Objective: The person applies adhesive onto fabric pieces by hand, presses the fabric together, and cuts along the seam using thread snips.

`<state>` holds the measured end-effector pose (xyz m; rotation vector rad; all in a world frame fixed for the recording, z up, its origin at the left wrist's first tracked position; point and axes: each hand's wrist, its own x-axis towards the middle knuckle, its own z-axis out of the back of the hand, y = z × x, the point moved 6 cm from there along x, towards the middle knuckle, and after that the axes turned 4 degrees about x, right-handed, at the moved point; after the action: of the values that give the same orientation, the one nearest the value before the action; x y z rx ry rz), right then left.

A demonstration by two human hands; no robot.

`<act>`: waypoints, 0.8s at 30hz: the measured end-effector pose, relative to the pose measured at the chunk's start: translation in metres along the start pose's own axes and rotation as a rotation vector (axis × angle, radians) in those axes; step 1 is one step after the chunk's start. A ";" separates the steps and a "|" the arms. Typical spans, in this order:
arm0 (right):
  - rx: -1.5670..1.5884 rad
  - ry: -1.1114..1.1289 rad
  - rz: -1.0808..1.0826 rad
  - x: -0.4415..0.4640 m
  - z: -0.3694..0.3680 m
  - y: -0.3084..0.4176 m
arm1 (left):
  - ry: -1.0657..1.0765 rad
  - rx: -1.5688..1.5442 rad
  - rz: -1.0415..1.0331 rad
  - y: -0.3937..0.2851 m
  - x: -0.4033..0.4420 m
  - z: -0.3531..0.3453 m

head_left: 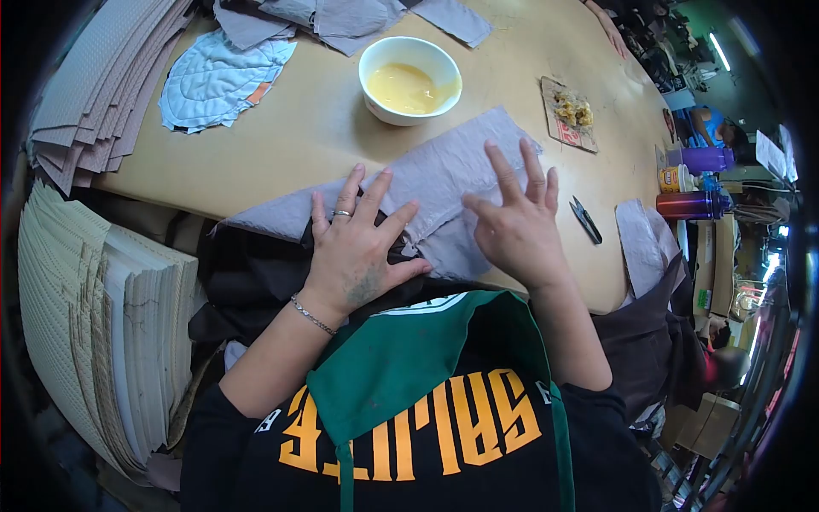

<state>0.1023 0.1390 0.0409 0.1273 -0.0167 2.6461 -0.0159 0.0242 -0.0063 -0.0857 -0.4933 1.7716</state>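
Grey cloth (452,162): lay at the near side of the table (316,136), creased, its far corner just beside the bowl (394,114) of yellow paste.
Left hand (354,243): rested palm down with fingers spread, the fingertips on or just above the cloth's near part; dark fabric (230,273) lay beside it.
Right hand (520,235): was poised over the cloth's right part, fingers fanned; its thumb was hidden, and contact could not be told.
Weight and stiffness: the cloth appeared light, soft and limp, likely to wrinkle under a push.
Surface: it looked matt, so slipping seemed unlikely.
Hold point: the far right corner, flat and uncovered, appeared the best place for a pinch, with a flat palm steadying the middle.
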 end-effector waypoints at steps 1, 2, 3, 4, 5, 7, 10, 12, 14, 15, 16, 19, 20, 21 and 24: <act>-0.034 -0.011 -0.019 0.001 0.004 -0.006 | -0.001 0.000 0.000 -0.001 0.000 0.001; -0.022 -0.039 -0.030 0.004 0.013 -0.010 | -0.006 0.003 0.000 -0.001 0.000 0.002; 0.006 -0.063 -0.044 0.007 0.019 -0.014 | 0.000 0.000 0.004 -0.001 0.000 0.002; 0.032 -0.095 -0.056 0.013 0.027 -0.018 | -0.001 0.001 0.004 -0.001 -0.001 0.002; 0.056 -0.133 -0.065 0.020 0.035 -0.022 | -0.008 0.004 0.002 -0.001 0.000 0.003; 0.078 -0.197 -0.014 0.034 0.048 -0.021 | -0.022 0.009 -0.001 0.000 -0.001 0.002; 0.176 -0.227 0.057 0.068 0.055 -0.017 | -0.032 0.026 0.014 0.001 -0.006 0.005; 0.245 -0.079 0.034 0.101 0.038 -0.022 | -0.045 0.036 0.020 0.002 -0.009 0.004; 0.267 0.115 -0.011 0.129 0.026 -0.015 | -0.039 0.033 0.019 0.002 -0.010 0.004; 0.212 0.159 0.019 0.139 0.022 -0.011 | -0.034 0.029 0.020 0.003 -0.011 0.003; 0.157 0.206 0.048 0.147 0.013 -0.008 | -0.049 0.038 0.011 0.003 -0.012 0.002; 0.009 0.246 0.137 0.161 -0.001 -0.001 | -0.070 0.031 0.008 0.004 -0.013 0.002; -0.059 0.248 0.158 0.162 -0.002 -0.001 | -0.052 0.034 0.010 0.005 -0.013 0.002; -0.126 0.252 0.177 0.162 0.000 -0.001 | -0.052 0.041 0.007 0.006 -0.013 0.002; -0.167 0.115 0.198 0.157 0.036 -0.001 | -0.039 0.054 -0.006 0.005 -0.014 0.001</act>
<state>-0.0318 0.2126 0.0919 -0.0865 -0.2226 2.8305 -0.0175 0.0102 -0.0104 -0.0119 -0.4727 1.7818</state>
